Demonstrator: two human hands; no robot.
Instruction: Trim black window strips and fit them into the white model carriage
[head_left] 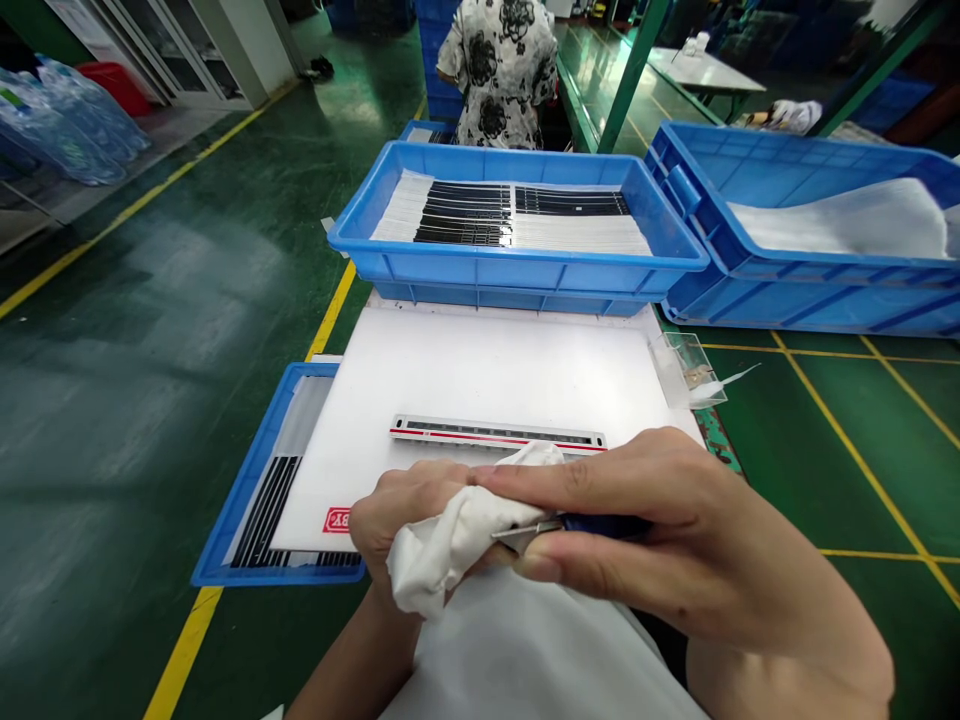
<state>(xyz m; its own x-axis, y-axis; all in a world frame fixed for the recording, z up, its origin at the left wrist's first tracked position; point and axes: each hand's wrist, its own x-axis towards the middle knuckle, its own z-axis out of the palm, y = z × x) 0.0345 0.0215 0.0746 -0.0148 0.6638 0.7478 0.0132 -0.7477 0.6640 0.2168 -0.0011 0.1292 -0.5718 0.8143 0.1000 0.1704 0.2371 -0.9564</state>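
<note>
Low in the head view, both hands meet over a bunched white cloth (435,550). My left hand (397,490) is closed around the cloth. My right hand (675,540) grips a small knife (536,530) with a metal blade and a dark blue handle; its thumb is below and its fingers above. The blade points left and touches the cloth, whose folds hide part of it. Just beyond the hands, a long white strip with a red line and dark slots, like a model train car side (495,433), lies on a white board (487,360).
A blue bin (517,270) with rows of black and white strips stands behind the board. Another blue bin (810,280) sits at right. A blue tray (247,460) is below left. A clear box (686,350) hangs on the board's right side. A person (495,70) stands beyond.
</note>
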